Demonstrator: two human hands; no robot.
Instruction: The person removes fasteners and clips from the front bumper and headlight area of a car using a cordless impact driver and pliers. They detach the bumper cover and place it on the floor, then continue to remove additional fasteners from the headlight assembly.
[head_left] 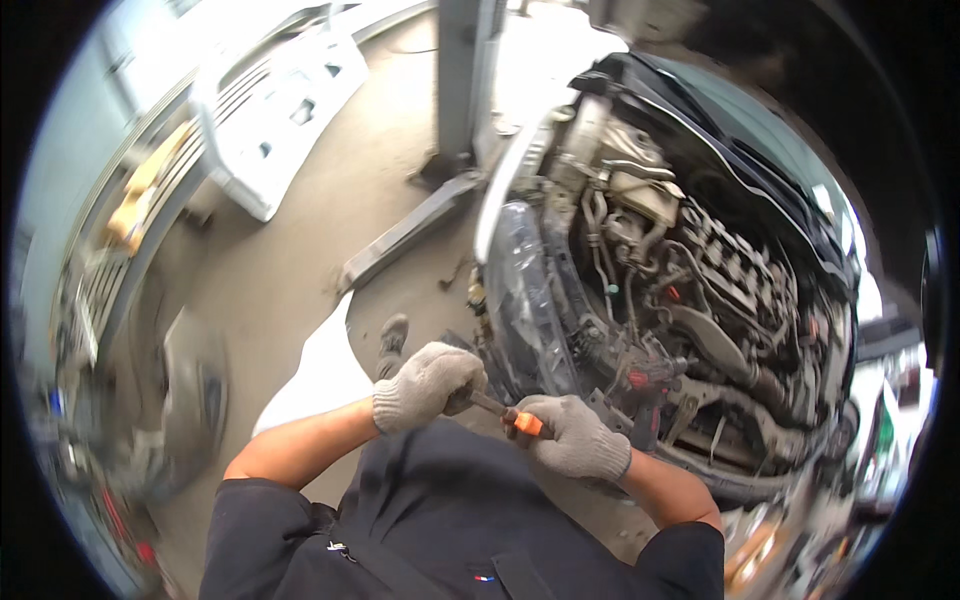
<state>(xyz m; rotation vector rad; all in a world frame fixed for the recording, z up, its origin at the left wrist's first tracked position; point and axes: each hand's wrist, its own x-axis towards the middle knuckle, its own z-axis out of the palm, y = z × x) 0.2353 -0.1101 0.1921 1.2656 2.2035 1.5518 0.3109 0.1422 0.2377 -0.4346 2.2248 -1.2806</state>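
Observation:
In front of my body I hold a short tool (489,403) with a metal shaft and an orange part near its right end. Its exact kind is hard to make out. My left hand (430,386), in a grey knit glove, is closed around the left end of the shaft. The gloved fingers of my right hand (578,438) are closed at the other end, beside the orange part. Close by on the right, a red and black cordless power tool (645,385) rests at the front of the open engine bay (690,270).
A car headlight (530,290) sits at the engine bay's near left corner. Beyond it stands a grey lift post (465,90) with a lift arm (410,230) low over the floor. White panels (285,110) lean on a slatted rack at left, and a loose bumper (195,390) lies below.

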